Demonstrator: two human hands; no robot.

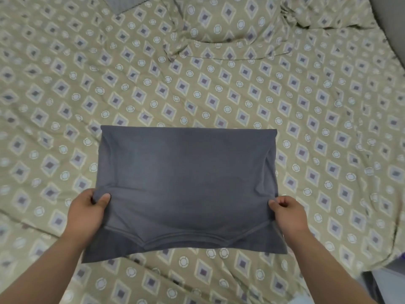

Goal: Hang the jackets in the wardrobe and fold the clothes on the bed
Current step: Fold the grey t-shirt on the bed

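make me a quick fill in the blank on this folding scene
1. The folded garment is coloured ____.
2. Its side edges are pinched by ____ hands, the left hand and the right hand.
3. The bedsheet under it is patterned with circles and ____.
Missing words: grey; two; diamonds.

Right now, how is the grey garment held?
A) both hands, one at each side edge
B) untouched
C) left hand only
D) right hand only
A: the left hand and the right hand each pinch one side edge of the grey garment.
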